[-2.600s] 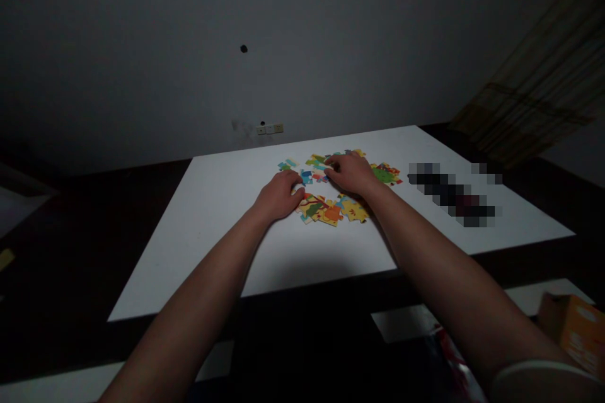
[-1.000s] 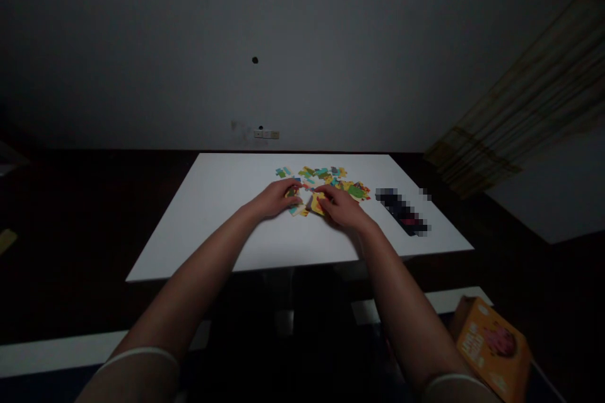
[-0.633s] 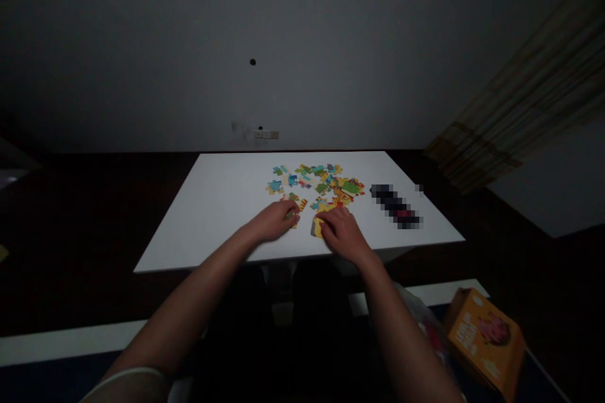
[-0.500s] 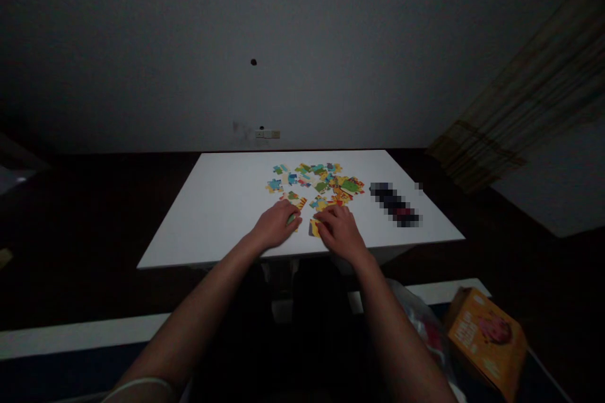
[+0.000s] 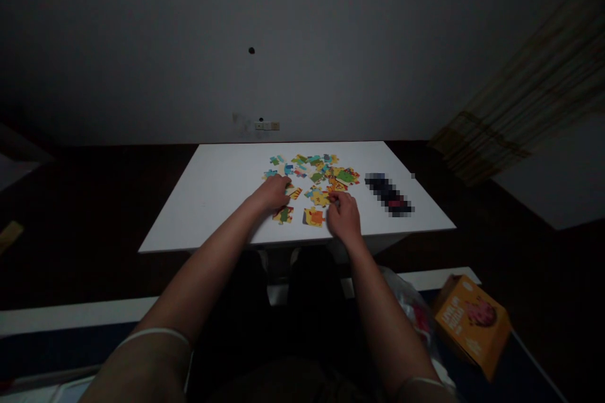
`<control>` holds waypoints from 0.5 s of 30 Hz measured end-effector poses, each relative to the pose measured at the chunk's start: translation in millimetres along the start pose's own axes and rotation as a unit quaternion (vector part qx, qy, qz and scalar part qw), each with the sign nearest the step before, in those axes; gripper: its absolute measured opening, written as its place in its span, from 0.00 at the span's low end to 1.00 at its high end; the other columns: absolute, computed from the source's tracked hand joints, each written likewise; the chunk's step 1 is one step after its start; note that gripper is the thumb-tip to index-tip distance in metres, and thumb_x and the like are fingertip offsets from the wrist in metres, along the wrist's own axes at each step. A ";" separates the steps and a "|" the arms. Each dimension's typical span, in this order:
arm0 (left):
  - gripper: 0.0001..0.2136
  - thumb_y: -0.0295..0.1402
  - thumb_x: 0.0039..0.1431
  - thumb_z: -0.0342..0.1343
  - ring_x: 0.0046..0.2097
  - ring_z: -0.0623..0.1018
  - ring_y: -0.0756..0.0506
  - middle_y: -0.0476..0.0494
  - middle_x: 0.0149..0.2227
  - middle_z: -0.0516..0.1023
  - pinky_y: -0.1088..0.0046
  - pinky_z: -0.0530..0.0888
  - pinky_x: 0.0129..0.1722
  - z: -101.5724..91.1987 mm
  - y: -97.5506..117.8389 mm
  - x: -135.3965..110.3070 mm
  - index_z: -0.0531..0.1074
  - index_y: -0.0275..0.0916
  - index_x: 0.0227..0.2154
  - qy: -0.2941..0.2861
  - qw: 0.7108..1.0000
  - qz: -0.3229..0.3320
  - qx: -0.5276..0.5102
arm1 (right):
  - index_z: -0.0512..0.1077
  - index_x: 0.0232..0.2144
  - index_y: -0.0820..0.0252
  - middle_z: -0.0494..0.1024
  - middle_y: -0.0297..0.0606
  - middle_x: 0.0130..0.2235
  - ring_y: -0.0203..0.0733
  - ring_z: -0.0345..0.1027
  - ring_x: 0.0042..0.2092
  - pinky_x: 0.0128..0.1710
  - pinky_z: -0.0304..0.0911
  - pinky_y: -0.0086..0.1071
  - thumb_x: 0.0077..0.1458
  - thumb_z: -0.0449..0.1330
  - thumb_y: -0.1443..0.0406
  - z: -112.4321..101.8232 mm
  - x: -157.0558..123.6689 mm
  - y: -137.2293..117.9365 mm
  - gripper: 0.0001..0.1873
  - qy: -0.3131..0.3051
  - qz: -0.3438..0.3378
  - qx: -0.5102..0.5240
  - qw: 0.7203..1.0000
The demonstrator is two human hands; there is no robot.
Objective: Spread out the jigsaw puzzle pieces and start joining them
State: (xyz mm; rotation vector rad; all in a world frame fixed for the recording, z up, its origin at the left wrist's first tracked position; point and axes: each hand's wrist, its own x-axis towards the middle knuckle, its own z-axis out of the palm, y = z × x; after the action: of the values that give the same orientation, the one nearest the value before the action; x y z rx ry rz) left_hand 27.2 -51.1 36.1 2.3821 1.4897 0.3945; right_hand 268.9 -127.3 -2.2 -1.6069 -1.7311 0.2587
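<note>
Your L hand (image 5: pixel 274 194) lies on the jigsaw pieces (image 5: pixel 312 179), fingers loose, not clenched. R hand (image 5: pixel 344 218) has fingertips (image 5: pixel 333 199) on a piece near the pile's front; can't tell if gripping. Pieces sit scattered mid white bench (image 5: pixel 222 214), orange box (image 5: pixel 471 326) low R.

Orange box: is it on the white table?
No, the orange box sits off the white table, lower down at the right.
</note>
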 end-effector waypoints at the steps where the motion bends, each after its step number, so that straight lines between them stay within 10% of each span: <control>1: 0.21 0.28 0.47 0.60 0.43 0.73 0.41 0.36 0.44 0.77 0.59 0.71 0.48 -0.2 -0.7 2.0 0.74 0.35 0.47 -0.003 1.000 -0.002 -0.002 | 0.72 0.50 0.60 0.76 0.47 0.49 0.53 0.65 0.52 0.56 0.62 0.44 0.56 0.50 0.69 0.4 -0.1 0.0 0.21 -0.001 -0.003 -0.008 1.000; 15: 0.26 0.35 0.56 0.59 0.56 0.70 0.40 0.37 0.55 0.71 0.60 0.68 0.59 1.6 -36.1 -56.3 0.68 0.37 0.59 0.061 0.994 -0.063 -0.058 | 0.66 0.63 0.52 0.68 0.42 0.63 0.63 0.53 0.63 0.57 0.57 0.55 0.60 0.52 0.68 -10.7 18.1 -5.9 0.28 -0.170 -0.081 -0.123 0.974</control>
State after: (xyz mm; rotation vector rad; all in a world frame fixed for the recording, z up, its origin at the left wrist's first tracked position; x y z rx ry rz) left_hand -25.6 -87.1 16.4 2.1957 1.6126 0.5894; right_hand 272.2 -115.3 15.7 -1.6549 -2.2188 0.2595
